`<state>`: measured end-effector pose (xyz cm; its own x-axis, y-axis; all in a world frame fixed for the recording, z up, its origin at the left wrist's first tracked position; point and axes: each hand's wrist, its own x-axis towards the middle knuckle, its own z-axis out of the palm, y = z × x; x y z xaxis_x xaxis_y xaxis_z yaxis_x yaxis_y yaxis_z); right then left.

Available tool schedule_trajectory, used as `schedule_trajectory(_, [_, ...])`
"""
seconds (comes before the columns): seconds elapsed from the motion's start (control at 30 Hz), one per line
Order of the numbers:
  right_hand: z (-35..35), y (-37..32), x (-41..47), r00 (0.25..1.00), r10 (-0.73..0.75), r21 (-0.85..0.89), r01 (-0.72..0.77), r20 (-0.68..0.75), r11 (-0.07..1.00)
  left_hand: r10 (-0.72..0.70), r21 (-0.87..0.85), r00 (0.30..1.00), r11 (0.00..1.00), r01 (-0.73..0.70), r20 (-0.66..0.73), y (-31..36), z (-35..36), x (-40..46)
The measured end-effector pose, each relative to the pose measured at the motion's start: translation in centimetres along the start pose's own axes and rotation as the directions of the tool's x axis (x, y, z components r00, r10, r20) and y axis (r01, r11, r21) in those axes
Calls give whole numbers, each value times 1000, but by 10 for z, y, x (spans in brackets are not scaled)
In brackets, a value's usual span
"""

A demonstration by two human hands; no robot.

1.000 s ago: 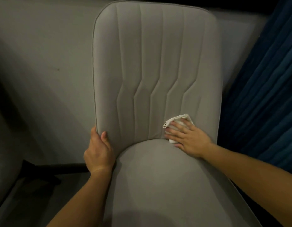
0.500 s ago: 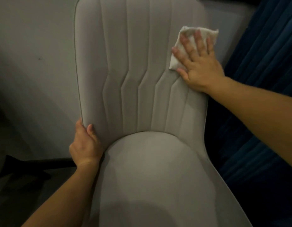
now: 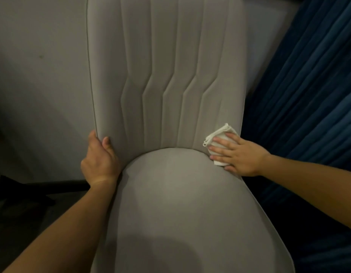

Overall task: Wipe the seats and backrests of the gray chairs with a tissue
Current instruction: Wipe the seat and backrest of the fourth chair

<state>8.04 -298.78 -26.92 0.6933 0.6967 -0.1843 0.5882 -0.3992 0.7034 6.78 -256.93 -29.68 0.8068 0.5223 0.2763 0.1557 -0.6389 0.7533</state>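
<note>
Dim grey wall (image 3: 38, 79) and a pleated blue curtain (image 3: 308, 95) frame the gray chair (image 3: 170, 194) you are cleaning, pictured from above with both your arms reaching in. Your right hand (image 3: 239, 154) lies flat, fingers straight and spread, pressing a folded white tissue (image 3: 220, 138) against the lower right corner of the backrest (image 3: 166, 66), right where it meets the seat (image 3: 180, 203); part of the tissue shows above and below your fingers. Your left hand (image 3: 99, 160) grasps the backrest's lower left edge, thumb on the front face and the other fingers curled behind it, bracing the chair. Judging by where the tissue sits, you are working the backrest at the bottom of its rightmost panel; how much of the ribbed upholstery has been covered cannot be told, since nothing on the fabric shows wiped from unwiped. Seat cushion appears untouched by the tissue at this moment and likely remains to do. No other gray chair is in sight, so any others are presumably ahead of you.
</note>
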Motion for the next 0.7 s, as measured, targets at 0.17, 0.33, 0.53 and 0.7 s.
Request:
schedule_trajectory(0.17, [3, -5, -1, 999, 16, 61, -18, 31, 998, 9, -3, 1000, 1000, -9, 11, -2, 0, 2])
schedule_trajectory(0.33, [-15, -17, 11, 981, 188, 197, -176, -44, 964, -3, -10, 1000, 1000, 3, 16, 1, -2, 0])
schedule_trajectory(0.53, [-61, -106, 34, 886, 365, 835, -416, 284, 360, -1, -4, 1000, 1000, 1, 5, -1, 0, 0])
schedule_trajectory(0.7, [-66, -131, 25, 827, 369, 746, -550, 424, 375, -11, 12, 1000, 1000, 11, -3, 0, 0, 0])
